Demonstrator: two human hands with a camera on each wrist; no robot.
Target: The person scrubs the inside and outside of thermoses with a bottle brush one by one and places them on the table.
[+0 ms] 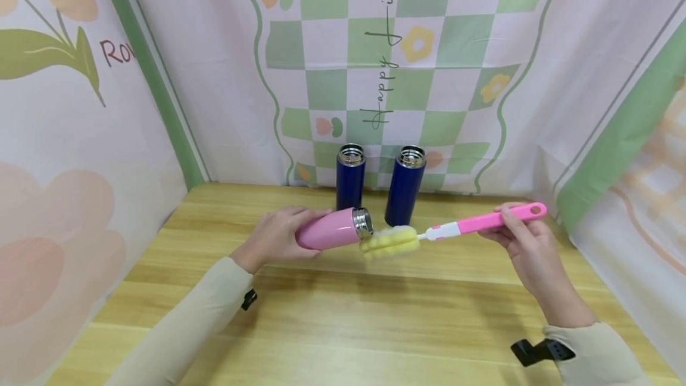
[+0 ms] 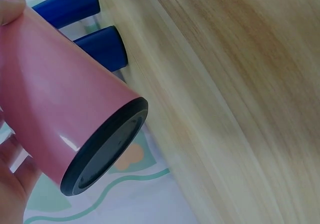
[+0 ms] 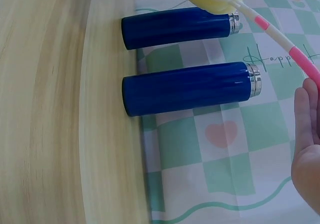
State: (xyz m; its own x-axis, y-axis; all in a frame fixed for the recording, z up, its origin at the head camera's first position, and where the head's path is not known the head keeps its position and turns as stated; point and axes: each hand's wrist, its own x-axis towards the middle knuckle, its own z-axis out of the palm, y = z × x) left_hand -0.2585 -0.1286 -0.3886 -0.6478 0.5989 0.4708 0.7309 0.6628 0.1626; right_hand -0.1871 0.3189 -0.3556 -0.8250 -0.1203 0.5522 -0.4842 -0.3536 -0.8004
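1. Left hand [image 1: 281,234] grips a pink bottle [image 1: 329,230], tilted nearly on its side above the worktop [image 1: 348,320], uncapped steel mouth [image 1: 363,223] facing right.
2. Right hand [image 1: 527,249] pinches a bottle brush [image 1: 443,231] by its pink handle [image 1: 479,221], yellow sponge head [image 1: 391,242] just beside that mouth; whether they touch, I cannot tell from here.
3. Two lidless blue bottles [image 1: 405,192] stand upright near the middle of the worktop's back edge.
4. Behind hangs a green-and-white checked cloth [image 1: 327,43] lettered "Happy Life."

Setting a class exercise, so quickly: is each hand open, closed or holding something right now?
Left hand: closed, holding the pink bottle.
Right hand: closed, holding the sponge brush by its pink handle.
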